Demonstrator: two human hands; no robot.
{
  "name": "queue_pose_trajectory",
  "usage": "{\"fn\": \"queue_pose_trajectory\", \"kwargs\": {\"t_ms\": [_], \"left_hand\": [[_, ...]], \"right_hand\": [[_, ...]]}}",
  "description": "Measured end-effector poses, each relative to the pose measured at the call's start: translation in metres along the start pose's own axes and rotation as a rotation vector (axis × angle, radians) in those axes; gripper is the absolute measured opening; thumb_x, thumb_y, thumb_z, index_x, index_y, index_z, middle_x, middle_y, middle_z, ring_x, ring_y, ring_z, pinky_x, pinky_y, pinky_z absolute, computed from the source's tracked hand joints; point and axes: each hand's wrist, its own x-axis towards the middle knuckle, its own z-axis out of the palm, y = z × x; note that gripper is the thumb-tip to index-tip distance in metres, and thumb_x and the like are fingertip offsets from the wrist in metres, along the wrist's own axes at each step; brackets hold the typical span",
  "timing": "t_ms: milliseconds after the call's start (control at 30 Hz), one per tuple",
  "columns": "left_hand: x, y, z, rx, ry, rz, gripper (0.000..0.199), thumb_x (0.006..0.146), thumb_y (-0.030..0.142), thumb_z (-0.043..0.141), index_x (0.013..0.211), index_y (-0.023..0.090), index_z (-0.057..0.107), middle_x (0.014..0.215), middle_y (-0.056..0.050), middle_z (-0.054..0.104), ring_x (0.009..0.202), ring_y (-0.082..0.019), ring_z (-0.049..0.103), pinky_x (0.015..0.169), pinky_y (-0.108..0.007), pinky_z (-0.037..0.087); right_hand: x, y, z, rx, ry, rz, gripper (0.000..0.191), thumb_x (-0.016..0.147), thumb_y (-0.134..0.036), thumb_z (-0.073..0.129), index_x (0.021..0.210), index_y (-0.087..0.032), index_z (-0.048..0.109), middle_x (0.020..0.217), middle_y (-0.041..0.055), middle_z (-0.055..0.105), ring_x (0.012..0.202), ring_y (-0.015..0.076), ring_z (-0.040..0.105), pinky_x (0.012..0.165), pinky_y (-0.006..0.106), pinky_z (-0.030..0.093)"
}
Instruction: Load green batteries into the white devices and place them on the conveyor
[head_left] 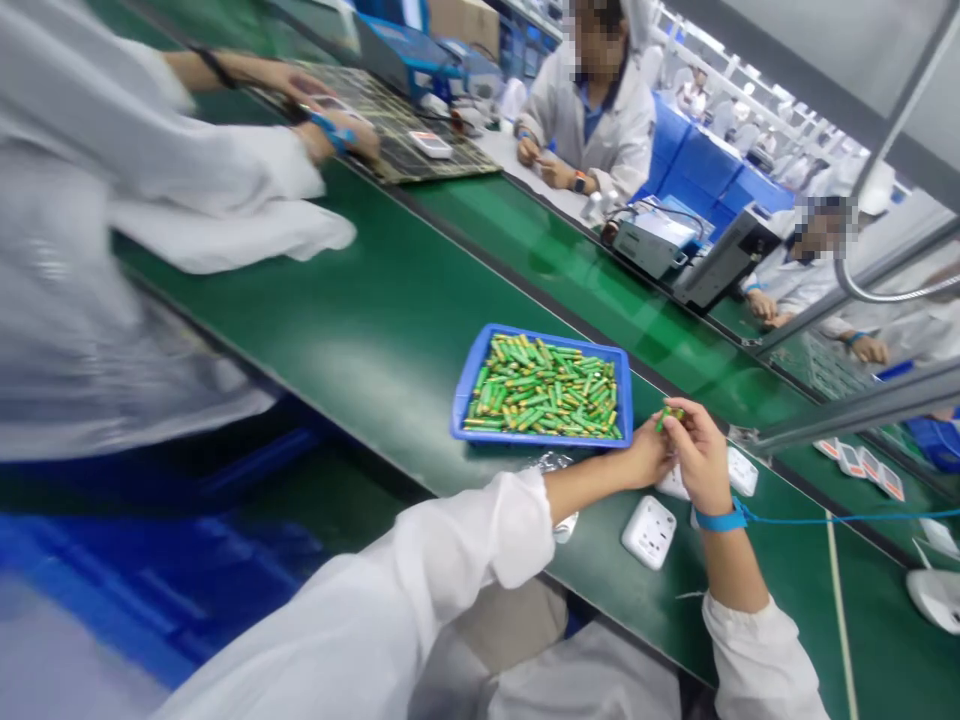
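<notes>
Several small green batteries with gold-coloured ends (666,416) show at the fingertips where my hands meet. My right hand (702,458) pinches them between thumb and fingers, a blue band around its wrist. Close against it, my left hand (646,456) is curled at the same batteries, its fingers partly hidden. Just left of my hands stands a blue tray (540,440) heaped with loose green batteries (544,388). Below my hands a white device (649,533) lies on the green bench, with small dark openings on its upper face. Another white device (742,471) is partly behind my right wrist.
A clear plastic bag (555,462) lies partly under my left forearm. At the left, a co-worker's hands (337,130) handle a white device over a dark mat (405,160). A metal frame bar (847,410) slants across the right. A blue cord (847,520) runs from my right wrist.
</notes>
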Motion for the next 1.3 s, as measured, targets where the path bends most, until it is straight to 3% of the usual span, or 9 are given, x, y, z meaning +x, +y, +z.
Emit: {"fn": "queue_pose_trajectory", "kwargs": {"t_ms": [133,233,433,567,800,967,1100,1167,1300], "left_hand": [[-0.008,-0.008,-0.003,0.007,-0.027,0.113,0.022,0.104,0.022,0.064,0.121,0.019,0.078,0.155,-0.015,0.064,0.136,-0.032,0.063,0.121,-0.052,0.052],[-0.011,-0.012,-0.006,0.018,0.000,0.111,0.015,0.104,0.023,0.066,0.114,0.020,0.077,0.150,-0.013,0.067,0.133,-0.031,0.062,0.118,-0.051,0.053],[-0.012,-0.011,-0.011,-0.007,0.011,0.130,0.009,0.102,0.020,0.068,0.110,0.022,0.073,0.152,-0.012,0.069,0.141,-0.031,0.060,0.120,-0.053,0.052],[-0.014,-0.013,-0.014,-0.020,0.000,0.149,0.007,0.104,0.021,0.067,0.109,0.023,0.072,0.149,-0.013,0.072,0.142,-0.031,0.063,0.119,-0.053,0.053],[-0.018,-0.013,-0.018,-0.002,-0.004,0.146,0.008,0.107,0.024,0.065,0.111,0.023,0.072,0.151,-0.013,0.071,0.143,-0.031,0.064,0.120,-0.054,0.054],[-0.018,-0.011,-0.020,0.005,-0.011,0.160,0.008,0.107,0.023,0.066,0.112,0.023,0.071,0.151,-0.014,0.071,0.143,-0.030,0.065,0.120,-0.053,0.054],[-0.018,-0.010,-0.020,0.013,-0.008,0.167,0.008,0.108,0.022,0.065,0.112,0.022,0.071,0.150,-0.014,0.071,0.143,-0.030,0.064,0.119,-0.052,0.053],[-0.018,-0.010,-0.019,0.021,-0.011,0.153,0.008,0.108,0.022,0.065,0.112,0.022,0.071,0.150,-0.013,0.071,0.142,-0.030,0.064,0.119,-0.052,0.053],[-0.017,-0.011,-0.019,0.025,-0.017,0.120,0.008,0.109,0.025,0.063,0.107,0.022,0.071,0.148,-0.012,0.071,0.139,-0.029,0.064,0.119,-0.051,0.052]], "right_hand": [[-0.037,0.051,-0.062,-0.111,0.243,0.074,0.032,0.104,-0.052,0.068,0.119,-0.025,0.068,0.119,0.0120,0.083,0.097,0.0271,0.078,0.085,0.043,0.063],[-0.053,0.074,-0.076,-0.164,0.280,0.108,0.028,0.105,-0.050,0.068,0.116,-0.024,0.070,0.123,0.0126,0.084,0.098,0.0266,0.080,0.085,0.041,0.063],[-0.054,0.083,-0.070,-0.336,0.204,0.061,0.030,0.106,-0.050,0.068,0.113,-0.024,0.081,0.111,0.0081,0.086,0.091,0.0257,0.080,0.087,0.039,0.063],[-0.057,0.089,-0.069,-0.416,0.151,0.043,0.030,0.110,-0.046,0.064,0.120,-0.026,0.085,0.113,0.0073,0.087,0.088,0.0248,0.079,0.085,0.039,0.063],[-0.056,0.098,-0.070,-0.439,0.061,-0.045,0.027,0.109,-0.026,0.065,0.125,-0.028,0.086,0.128,0.0075,0.086,0.115,0.0296,0.080,0.101,0.046,0.066],[-0.057,0.104,-0.074,-0.477,-0.076,-0.079,0.040,0.108,-0.017,0.060,0.139,-0.028,0.082,0.146,0.0088,0.079,0.121,0.0316,0.078,0.106,0.052,0.065],[-0.061,0.108,-0.075,-0.452,-0.063,-0.091,0.042,0.108,-0.018,0.059,0.142,-0.030,0.081,0.164,0.0103,0.063,0.117,0.0283,0.076,0.109,0.052,0.064],[-0.061,0.107,-0.075,-0.419,-0.028,-0.081,0.039,0.109,-0.020,0.060,0.139,-0.031,0.082,0.158,0.0117,0.065,0.113,0.0265,0.075,0.106,0.051,0.065],[-0.059,0.098,-0.073,-0.340,0.015,-0.034,0.036,0.111,-0.028,0.060,0.143,-0.030,0.078,0.121,0.0101,0.076,0.106,0.0270,0.076,0.099,0.047,0.066]]}}
